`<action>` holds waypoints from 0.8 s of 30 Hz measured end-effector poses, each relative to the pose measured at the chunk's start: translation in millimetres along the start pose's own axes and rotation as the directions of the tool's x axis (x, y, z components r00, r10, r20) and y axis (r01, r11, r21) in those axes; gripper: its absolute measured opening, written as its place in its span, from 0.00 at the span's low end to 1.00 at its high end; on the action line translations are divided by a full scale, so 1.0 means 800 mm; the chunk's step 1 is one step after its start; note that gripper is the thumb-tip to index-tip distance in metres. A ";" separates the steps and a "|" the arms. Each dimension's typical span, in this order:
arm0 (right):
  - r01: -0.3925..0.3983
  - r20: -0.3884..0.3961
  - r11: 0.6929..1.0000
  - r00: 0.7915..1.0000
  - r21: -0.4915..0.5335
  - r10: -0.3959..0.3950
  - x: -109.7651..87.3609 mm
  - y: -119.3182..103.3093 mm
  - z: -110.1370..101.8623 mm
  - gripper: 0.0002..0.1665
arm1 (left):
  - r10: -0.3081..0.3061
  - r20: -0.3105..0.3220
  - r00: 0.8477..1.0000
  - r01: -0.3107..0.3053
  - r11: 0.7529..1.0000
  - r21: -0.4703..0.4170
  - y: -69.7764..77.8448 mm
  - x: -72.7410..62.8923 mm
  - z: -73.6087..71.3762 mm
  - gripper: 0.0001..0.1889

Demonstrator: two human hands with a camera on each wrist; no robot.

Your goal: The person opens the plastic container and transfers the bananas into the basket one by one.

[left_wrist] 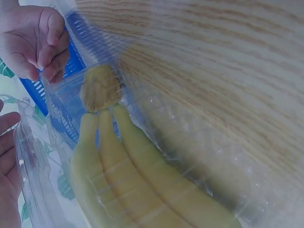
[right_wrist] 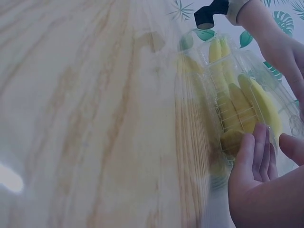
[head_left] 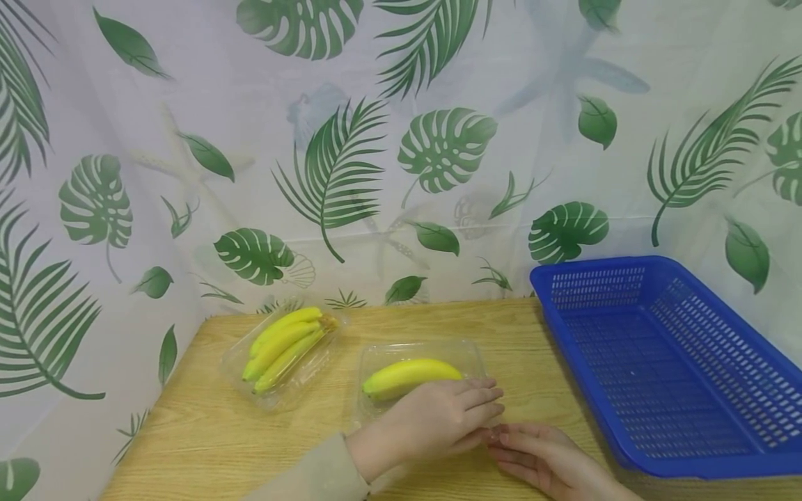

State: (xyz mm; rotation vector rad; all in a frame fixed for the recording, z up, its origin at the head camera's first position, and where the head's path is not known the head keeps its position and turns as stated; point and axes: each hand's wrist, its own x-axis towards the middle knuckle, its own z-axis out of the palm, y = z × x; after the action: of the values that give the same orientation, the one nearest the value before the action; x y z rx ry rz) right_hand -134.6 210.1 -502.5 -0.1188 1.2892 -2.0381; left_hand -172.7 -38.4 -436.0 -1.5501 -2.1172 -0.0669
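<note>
A clear plastic clamshell box (head_left: 426, 346) with bananas (head_left: 410, 376) inside stands on the table's middle. Several bananas joined at a brown stem (left_wrist: 101, 88) show through its ribbed wall in the left wrist view. My left hand (head_left: 438, 417) lies across the box's right part, fingers together and fairly straight, hiding much of the fruit. At the near right corner, my right hand (head_left: 551, 452) has its fingertips right at the box's edge. In the right wrist view its fingers (right_wrist: 259, 152) extend along the stem end, thumb apart.
A second clear box (head_left: 276, 403) holding a bunch of bananas (head_left: 288, 348) lies tilted at the back left. On the right stands a large blue perforated basket (head_left: 576, 376). A leaf-patterned sheet (head_left: 438, 264) hangs behind the wooden table (head_left: 188, 438).
</note>
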 end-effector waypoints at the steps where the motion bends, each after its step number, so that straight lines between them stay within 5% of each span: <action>1: -0.003 0.004 1.000 1.000 -0.008 0.003 0.000 0.001 0.000 0.15 | -0.001 0.008 1.000 0.001 1.000 0.005 0.000 0.000 -0.001 0.19; 17: -0.029 0.023 1.000 0.999 -0.013 0.029 0.007 0.012 0.009 0.14 | -0.033 0.043 0.999 0.031 0.998 0.050 -0.010 -0.021 -0.014 0.22; 24: -0.024 0.034 0.999 0.999 -0.034 0.025 0.011 0.017 0.019 0.15 | -0.058 0.011 0.998 0.058 0.998 0.008 -0.014 -0.033 -0.022 0.21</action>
State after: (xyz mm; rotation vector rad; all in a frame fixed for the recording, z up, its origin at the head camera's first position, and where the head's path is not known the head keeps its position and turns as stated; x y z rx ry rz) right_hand -127.6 189.9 -508.6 -0.1523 1.2971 -1.9858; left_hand -170.3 -71.4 -429.4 -1.4876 -2.1690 -0.0704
